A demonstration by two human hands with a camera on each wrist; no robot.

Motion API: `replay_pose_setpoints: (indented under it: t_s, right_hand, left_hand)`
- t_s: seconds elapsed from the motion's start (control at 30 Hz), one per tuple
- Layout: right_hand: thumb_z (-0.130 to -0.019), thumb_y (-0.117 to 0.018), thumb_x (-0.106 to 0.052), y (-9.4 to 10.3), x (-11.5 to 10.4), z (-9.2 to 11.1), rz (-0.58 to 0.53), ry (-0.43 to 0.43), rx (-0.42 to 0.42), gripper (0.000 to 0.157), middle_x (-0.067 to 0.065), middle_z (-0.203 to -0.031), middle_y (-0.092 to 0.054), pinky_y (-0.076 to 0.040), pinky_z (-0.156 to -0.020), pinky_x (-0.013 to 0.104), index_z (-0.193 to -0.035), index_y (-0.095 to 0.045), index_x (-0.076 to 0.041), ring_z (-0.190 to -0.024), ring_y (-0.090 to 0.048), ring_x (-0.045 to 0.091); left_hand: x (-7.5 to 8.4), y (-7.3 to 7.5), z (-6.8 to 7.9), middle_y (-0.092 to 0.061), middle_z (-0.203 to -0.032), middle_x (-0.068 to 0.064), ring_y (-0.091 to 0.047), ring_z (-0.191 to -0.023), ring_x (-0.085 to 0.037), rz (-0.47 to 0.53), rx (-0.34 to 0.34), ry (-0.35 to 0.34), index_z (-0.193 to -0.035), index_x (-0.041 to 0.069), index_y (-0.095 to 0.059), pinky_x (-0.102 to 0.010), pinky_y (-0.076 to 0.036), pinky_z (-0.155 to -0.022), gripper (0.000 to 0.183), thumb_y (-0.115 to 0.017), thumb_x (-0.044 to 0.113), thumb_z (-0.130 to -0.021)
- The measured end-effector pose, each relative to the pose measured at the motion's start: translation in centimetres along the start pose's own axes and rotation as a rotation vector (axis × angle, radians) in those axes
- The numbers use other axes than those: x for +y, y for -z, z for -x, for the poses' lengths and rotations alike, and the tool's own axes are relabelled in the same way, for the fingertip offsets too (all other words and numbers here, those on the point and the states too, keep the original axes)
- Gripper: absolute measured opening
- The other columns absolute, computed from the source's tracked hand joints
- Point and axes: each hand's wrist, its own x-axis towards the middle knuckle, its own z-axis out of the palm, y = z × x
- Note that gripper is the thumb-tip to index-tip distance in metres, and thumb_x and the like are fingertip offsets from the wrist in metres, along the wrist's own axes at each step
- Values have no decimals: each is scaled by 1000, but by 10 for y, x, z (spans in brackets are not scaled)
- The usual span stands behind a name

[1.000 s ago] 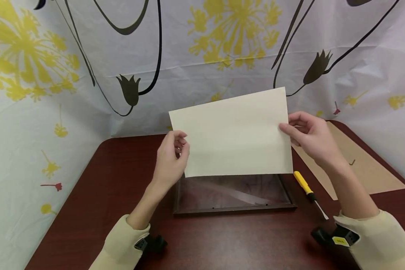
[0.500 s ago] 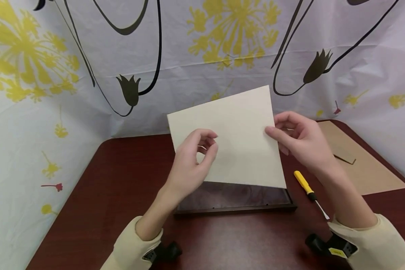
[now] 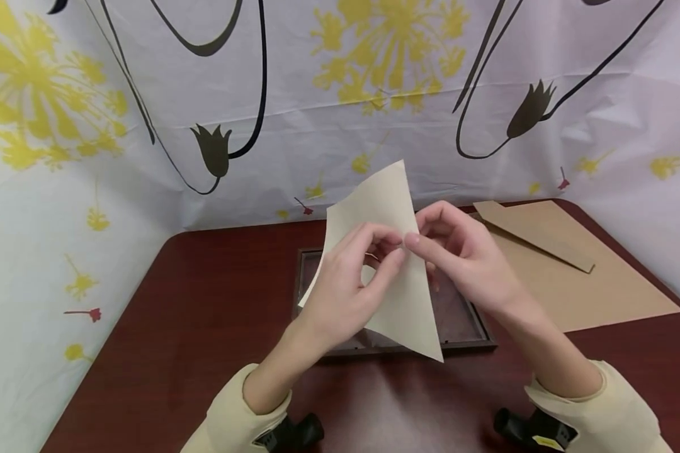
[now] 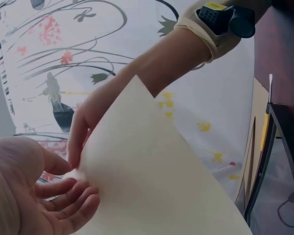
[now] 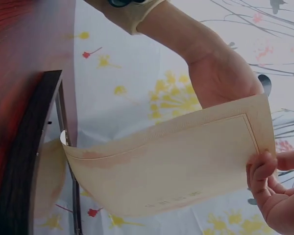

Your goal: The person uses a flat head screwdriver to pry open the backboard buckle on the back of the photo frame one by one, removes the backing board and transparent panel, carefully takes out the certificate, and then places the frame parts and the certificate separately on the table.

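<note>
My right hand (image 3: 467, 255) pinches a cream paper sheet (image 3: 371, 198) by its right edge, thumb on the near face and fingers behind. The sheet stands tilted and bowed in the air. Its far face, in the right wrist view, bears a thin printed border and a faint line of text (image 5: 174, 199). Close by the right thumb are the thumb and index tips of my left hand (image 3: 342, 283), its fingers bent in front of the sheet. I cannot tell whether they grip the edge. Below lies a dark picture frame (image 3: 467, 346) with a clear pane, partly hidden by the sheet.
On the dark red table (image 3: 204, 308), a brown board (image 3: 617, 283) lies at the right, with a raised narrow flap (image 3: 538, 242) on it. A yellow-handled screwdriver (image 4: 265, 129) appears beside the frame in the left wrist view. A flower-printed curtain (image 3: 283, 82) hangs behind.
The sheet has swung from facing me to a steep angle, its right edge moving left and nearer. The left hand has crossed in front of it to the right hand's fingertips.
</note>
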Motion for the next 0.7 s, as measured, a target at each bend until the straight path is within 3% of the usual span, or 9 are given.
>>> replay_pose_setpoints:
  t_s: [0.13,0.3,0.5,0.7]
  right_hand:
    - [-100,-59,0,-4,4,-1,3,26,-9,9,13,-90,-59,-48,-49,33,-106,-55,5,-59,-53,21]
    - [-103,-54,-1,-6,7,-1,-40,48,-47,13,17,-92,-57,-54,-55,36,-110,-51,9,-62,-60,25]
    - [-98,-55,10,-7,12,-1,-59,95,-72,13,19,-98,-59,-56,-62,33,-111,-52,12,-67,-64,25]
    - [-94,-61,12,-9,14,0,38,108,-28,18,16,-99,-60,-56,-66,28,-111,-55,9,-74,-67,19]
  left_hand:
    - [-1,-2,1,-60,-99,-3,-59,-90,-8,11,-5,46,-117,2,-59,-23,-53,-79,18,-61,10,-101]
    - [0,-2,3,-61,-102,-4,-59,-93,-10,-15,-1,52,-124,0,-58,-23,-53,-83,26,-60,12,-102]
    - [0,0,4,-62,-101,-2,-61,-94,-10,-37,6,38,-127,0,-60,-22,-53,-82,29,-61,16,-102]
    - [-2,0,6,-63,-101,-3,-61,-92,-10,-81,36,-29,-123,0,-64,-22,-53,-81,27,-65,12,-98]
